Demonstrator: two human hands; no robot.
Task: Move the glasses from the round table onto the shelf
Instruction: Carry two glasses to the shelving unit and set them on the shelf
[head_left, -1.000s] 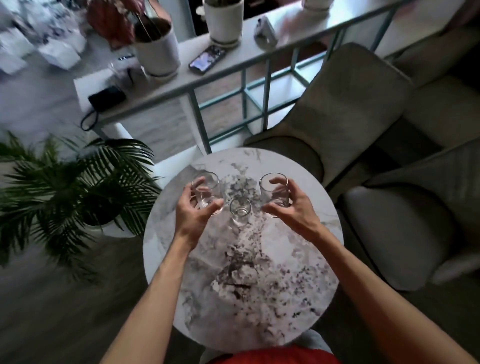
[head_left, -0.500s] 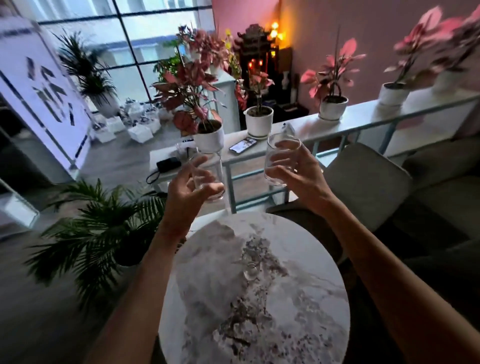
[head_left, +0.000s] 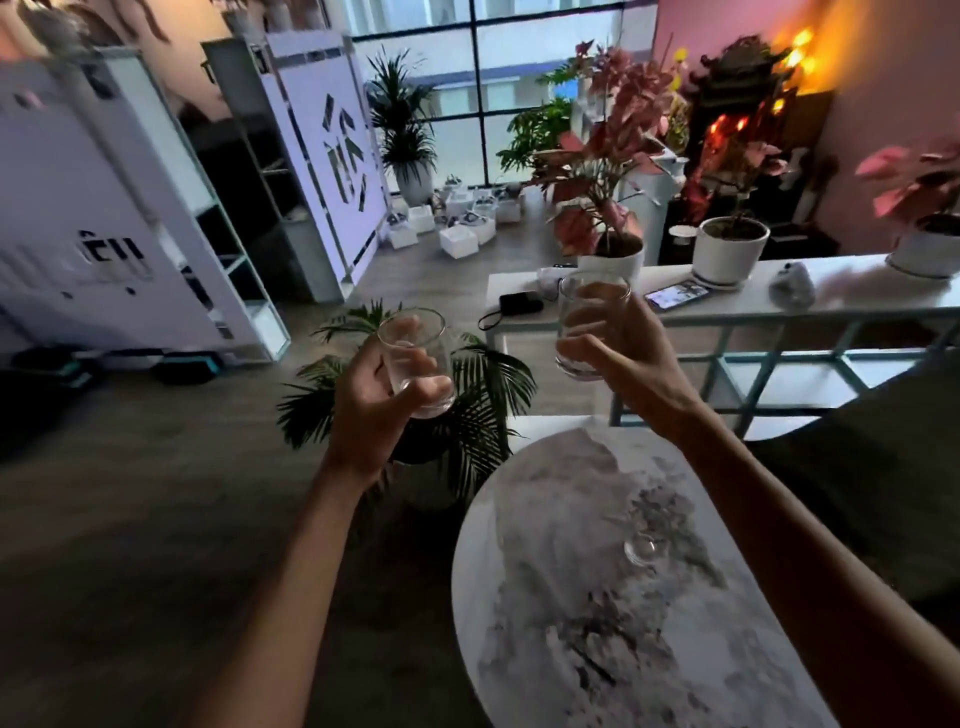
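Note:
My left hand (head_left: 371, 405) grips a clear glass (head_left: 415, 358) upright in the air, over the palm plant. My right hand (head_left: 631, 364) grips a second, slightly larger clear glass (head_left: 589, 317), held up in front of the long white console. A small third glass (head_left: 644, 548) stands alone on the round marble table (head_left: 561, 623) at the lower right, below both hands. A white open shelf unit (head_left: 228, 249) stands at the left across the floor.
A potted palm (head_left: 467, 415) sits on the floor just left of the table. The long white console (head_left: 779, 306) behind carries potted pink plants, a phone (head_left: 678, 296) and a black pouch (head_left: 519, 302). Several white boxes lie on the floor by the window. A dark chair sits at right.
Both hands lifted their glasses off the round table and carried them up and leftward. The view swung left toward the white shelf unit. The small glass stayed on the table.

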